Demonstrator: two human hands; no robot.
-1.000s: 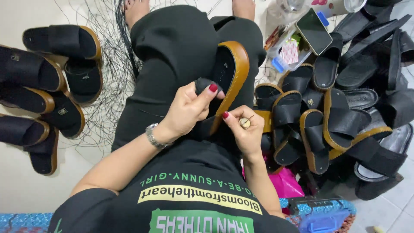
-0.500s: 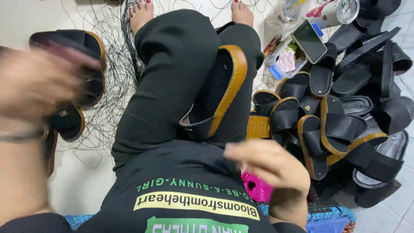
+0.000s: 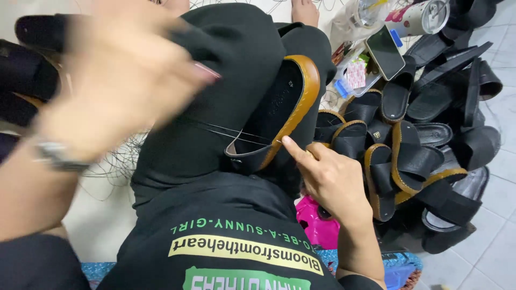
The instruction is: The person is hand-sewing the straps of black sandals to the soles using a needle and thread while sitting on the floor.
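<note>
**Stitching one sandal, big pile waiting**

Largest first: heap of black sandals (image 3: 430, 134) w/ tan edging fills the floor at 3 o'clock, jumbled, straps up. Can't tell which of these are sewn. A few more sandals (image 3: 27, 80) sit at 9 o'clock, mostly hidden behind the arm. Loose black thread tangle (image 3: 115, 164) spreads on the pale floor at 8–9 o'clock.

Centre: one sandal (image 3: 285, 107) lies on the lap, toe toward 12, tan rim along its right edge. Thread (image 3: 226, 131) runs taut from its heel end out toward 10 o'clock.

Left hand (image 3: 123, 75) raised at 10 o'clock, badly blurred; seems to pull the thread, but grip can't be told. Watch (image 3: 56, 156) on that wrist. Right hand (image 3: 333, 182) at 5 o'clock, forefinger out, tip pressed to the rim near the heel, other fingers curled.

Judgement: stitch mid-pull, so this sandal isn't finished; how much of its rim is sewn can't be read.

Small: phone (image 3: 386, 52) at 1 o'clock.
</note>
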